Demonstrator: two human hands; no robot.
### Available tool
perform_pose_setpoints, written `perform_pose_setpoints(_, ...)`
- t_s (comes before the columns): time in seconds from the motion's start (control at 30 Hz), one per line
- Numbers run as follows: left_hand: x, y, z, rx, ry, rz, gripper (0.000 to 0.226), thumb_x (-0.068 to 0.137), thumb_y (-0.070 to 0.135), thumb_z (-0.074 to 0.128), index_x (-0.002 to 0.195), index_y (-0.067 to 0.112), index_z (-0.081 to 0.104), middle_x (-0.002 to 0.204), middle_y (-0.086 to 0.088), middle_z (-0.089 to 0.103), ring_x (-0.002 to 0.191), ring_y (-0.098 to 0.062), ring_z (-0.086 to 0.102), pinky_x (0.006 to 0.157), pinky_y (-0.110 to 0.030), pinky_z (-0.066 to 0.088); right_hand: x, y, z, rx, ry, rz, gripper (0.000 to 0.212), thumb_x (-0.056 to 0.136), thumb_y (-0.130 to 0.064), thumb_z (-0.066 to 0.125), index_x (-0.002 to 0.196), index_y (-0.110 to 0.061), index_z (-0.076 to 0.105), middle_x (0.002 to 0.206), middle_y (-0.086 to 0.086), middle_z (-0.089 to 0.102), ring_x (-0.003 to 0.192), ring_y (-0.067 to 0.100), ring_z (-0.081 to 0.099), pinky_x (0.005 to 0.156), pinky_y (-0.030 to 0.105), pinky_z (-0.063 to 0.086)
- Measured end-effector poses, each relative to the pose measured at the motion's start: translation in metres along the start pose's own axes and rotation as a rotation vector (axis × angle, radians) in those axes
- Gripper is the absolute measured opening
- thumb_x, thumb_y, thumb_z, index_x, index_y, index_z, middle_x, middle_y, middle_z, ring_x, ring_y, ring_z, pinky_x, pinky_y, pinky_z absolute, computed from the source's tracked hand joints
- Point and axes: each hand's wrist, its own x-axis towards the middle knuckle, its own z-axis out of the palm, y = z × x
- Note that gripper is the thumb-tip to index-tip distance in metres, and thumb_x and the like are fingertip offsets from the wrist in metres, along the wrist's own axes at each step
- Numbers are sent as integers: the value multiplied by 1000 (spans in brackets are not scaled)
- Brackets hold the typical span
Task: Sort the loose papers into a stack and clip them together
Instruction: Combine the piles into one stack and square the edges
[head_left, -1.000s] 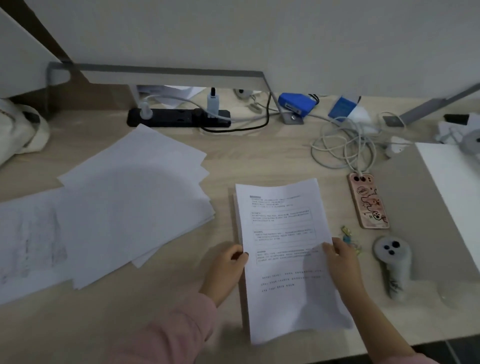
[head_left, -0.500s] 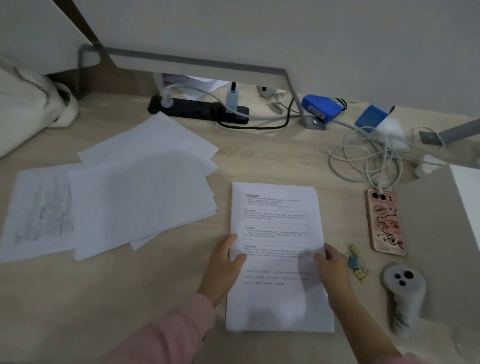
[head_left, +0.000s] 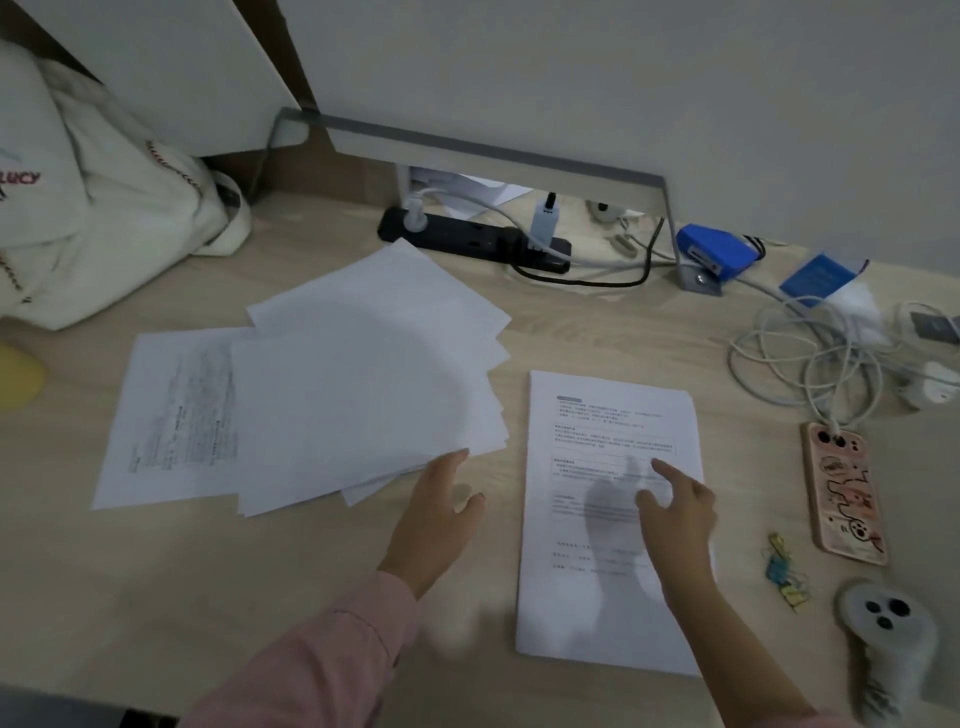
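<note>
The loose papers lie fanned left of centre, corners splayed, with one printed sheet poking out from under them toward the left edge. The squared stack sits just right of centre, apart from the fan.

My left hand reaches in flat, fingers straight and thumb spread. Its fingertips are at the fan's lower right corner and grip nothing. My right hand hovers over the stack, fingers loosely spread and empty. Its shadow on the page suggests it is lifted off the paper.

I judge the step in hand to be gathering the fan. To do it well I should slide my fingers under the bottom sheet rather than drag the top one. Then I should sweep the corners together and take the printed sheet along too. My right hand should press the stack flat so it doesn't skid.

The clips wait at the lower right, beside the phone, on the desk.
</note>
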Motion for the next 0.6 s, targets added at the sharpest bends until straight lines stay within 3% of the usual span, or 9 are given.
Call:
perform_pose_setpoints(0.1,4,-27,-49,150,78,43,48,91,18,52,137,20,36,145,3,33,132,-11,32,100,-17,24,-13,-36,36,11,-159,-102,39,90,-7,51,128,-14,53,138,10,39,127,24,40,104,33,33)
perform_pose_setpoints(0.2,7,-52,-102,195,147,-15,52,90,20,54,139,21,35,151,1,25,139,-16,22,107,-26,23,-25,-69,81,17,-318,-151,41,90,-11,51,131,-16,50,132,4,44,123,18,43,97,28,33)
perform_pose_setpoints(0.3,12,-75,-153,176,217,-135,55,90,20,56,140,18,34,152,-4,20,140,-22,19,112,-36,21,-27,-86,121,-8,-302,-94,47,89,-9,52,135,-13,45,136,13,46,117,26,48,95,33,39)
perform_pose_setpoints(0.4,20,-94,-187,115,230,-197,56,89,18,56,140,12,33,147,-8,26,136,-24,27,113,-37,24,-28,-87,145,-111,-185,12,53,87,-12,55,138,-10,40,142,21,35,126,37,39,105,45,35)
perform_pose_setpoints(0.5,30,-105,-204,-53,208,-278,49,87,12,59,132,4,41,132,-9,40,123,-26,41,105,-35,33,-31,-88,156,-169,-141,25,55,86,-13,56,138,-10,40,140,22,38,128,38,35,105,43,31)
perform_pose_setpoints(0.6,37,-112,-213,-192,244,-290,20,85,7,58,102,12,50,99,-5,46,92,-19,46,74,-27,39,-34,-89,160,-143,-111,50,53,86,-14,56,137,-8,41,133,19,46,122,35,41,100,40,34)
